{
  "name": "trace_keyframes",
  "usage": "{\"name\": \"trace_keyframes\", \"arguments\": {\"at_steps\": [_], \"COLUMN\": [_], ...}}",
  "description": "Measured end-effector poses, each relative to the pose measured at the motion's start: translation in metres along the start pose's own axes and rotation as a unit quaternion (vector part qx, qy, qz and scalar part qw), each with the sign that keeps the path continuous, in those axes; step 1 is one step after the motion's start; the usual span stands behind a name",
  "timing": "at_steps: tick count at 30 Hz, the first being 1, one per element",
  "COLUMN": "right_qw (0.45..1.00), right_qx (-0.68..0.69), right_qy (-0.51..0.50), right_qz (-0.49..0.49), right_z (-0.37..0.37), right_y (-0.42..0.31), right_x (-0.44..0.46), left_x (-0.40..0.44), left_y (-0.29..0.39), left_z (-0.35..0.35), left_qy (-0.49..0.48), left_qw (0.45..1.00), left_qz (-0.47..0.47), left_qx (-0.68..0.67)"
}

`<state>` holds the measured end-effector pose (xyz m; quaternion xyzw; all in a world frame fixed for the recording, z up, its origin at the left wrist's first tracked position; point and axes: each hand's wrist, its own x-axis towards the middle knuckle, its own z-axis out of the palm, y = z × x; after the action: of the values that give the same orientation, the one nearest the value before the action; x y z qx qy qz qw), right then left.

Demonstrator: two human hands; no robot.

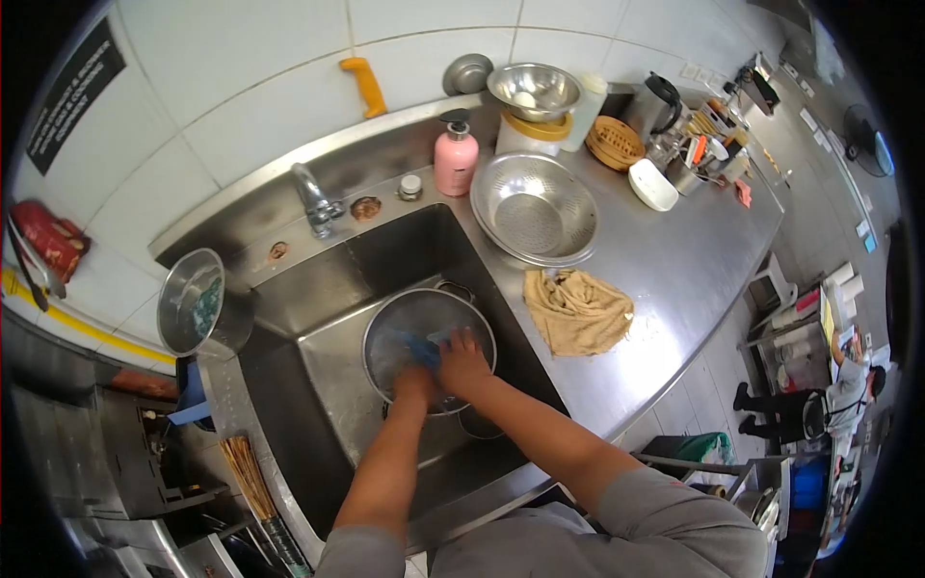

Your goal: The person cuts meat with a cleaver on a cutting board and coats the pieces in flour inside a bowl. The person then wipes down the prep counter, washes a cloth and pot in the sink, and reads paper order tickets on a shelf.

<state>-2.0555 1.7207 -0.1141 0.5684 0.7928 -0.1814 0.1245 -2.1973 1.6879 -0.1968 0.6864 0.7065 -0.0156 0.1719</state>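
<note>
- Together, the left hand (pixel 414 382) and right hand (pixel 465 361) dip into a metal pot (pixel 429 303) in the sink (pixel 332 376).
- Right fingers show parted beside a blue item (pixel 421 352); whether either hand grips it, cannot tell.
- Rigid, wet, likely heavy, the pot should lift best by its side handle (pixel 455 287).

A commercial kitchen: steel sink (pixel 323 371), metal colander (pixel 530 222), tiled wall (pixel 251 58) and, blurred far right, seemingly stocked shelves (pixel 788 328)

Metal pot (pixel 420 304), upright; blue object (pixel 421 351) inside — blurred
</note>
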Motion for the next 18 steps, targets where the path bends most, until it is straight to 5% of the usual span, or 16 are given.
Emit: {"name": "trace_keyframes", "arguments": {"at_steps": [2, 4, 6, 10, 13, 14, 15, 16, 18], "right_qw": [0.998, 0.992, 0.965, 0.881, 0.92, 0.901, 0.88, 0.879, 0.757], "right_qx": [0.011, 0.02, 0.189, 0.453, 0.355, 0.391, 0.427, 0.427, 0.617], "right_qy": [-0.012, -0.03, 0.048, 0.061, 0.11, 0.143, 0.175, 0.172, 0.037], "right_qz": [-0.06, -0.117, -0.174, -0.126, -0.124, -0.12, -0.116, -0.125, -0.21], "right_z": [-0.048, -0.069, -0.06, -0.075, -0.096, -0.126, -0.143, -0.144, -0.143], "right_y": [-0.002, 0.002, 0.005, -0.015, -0.041, -0.06, -0.075, -0.087, -0.107], "right_x": [-0.029, -0.036, -0.026, -0.013, 0.005, -0.006, -0.012, -0.011, -0.008], "left_x": [0.005, 0.026, -0.015, -0.072, -0.087, -0.093, -0.098, -0.103, -0.11], "left_y": [-0.004, -0.004, 0.008, -0.015, -0.072, -0.078, -0.082, -0.082, -0.055], "left_z": [-0.009, -0.063, -0.181, -0.245, -0.229, -0.218, -0.206, -0.2, -0.211], "left_qy": [-0.053, -0.115, -0.102, 0.138, 0.174, 0.181, 0.2, 0.194, 0.142], "left_qw": [0.999, 0.962, 0.917, 0.657, 0.641, 0.641, 0.836, 0.941, 0.931], "left_qz": [-0.007, -0.106, -0.039, -0.012, -0.082, -0.083, -0.148, -0.202, -0.224], "left_qx": [-0.004, -0.224, -0.384, -0.741, -0.743, -0.741, -0.49, -0.189, -0.249]}}
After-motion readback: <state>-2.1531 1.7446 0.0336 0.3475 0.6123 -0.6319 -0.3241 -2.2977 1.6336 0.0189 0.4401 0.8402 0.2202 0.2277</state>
